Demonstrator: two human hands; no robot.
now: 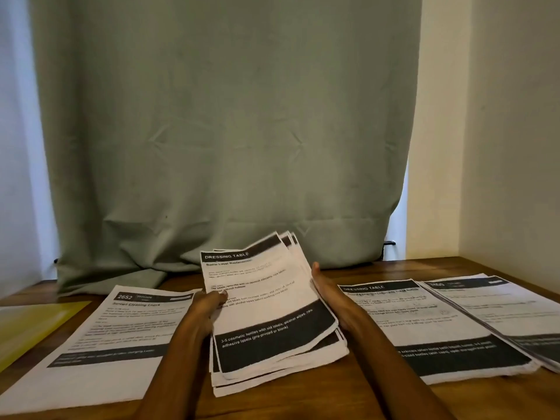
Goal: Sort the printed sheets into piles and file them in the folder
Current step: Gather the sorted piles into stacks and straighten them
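Note:
A loose stack of printed sheets (266, 310), its top page headed "DRESSING TABLE", is tilted up over the middle of the wooden table (333, 401). My left hand (206, 307) grips its left edge, thumb on the top page. My right hand (325, 291) lies flat against its right edge with straight fingers. A "Screen Cleaning Check" sheet (100, 344) lies flat on the left. Two more piles lie on the right: a "DRESSING TABLE" pile (424, 328) and a fanned pile (509, 310) at the far right. A yellow folder (27, 325) lies at the far left.
A grey-green curtain (224, 131) hangs behind the table and bunches on its back edge. A cream wall (500, 147) closes off the right side. Bare wood shows at the front between the piles.

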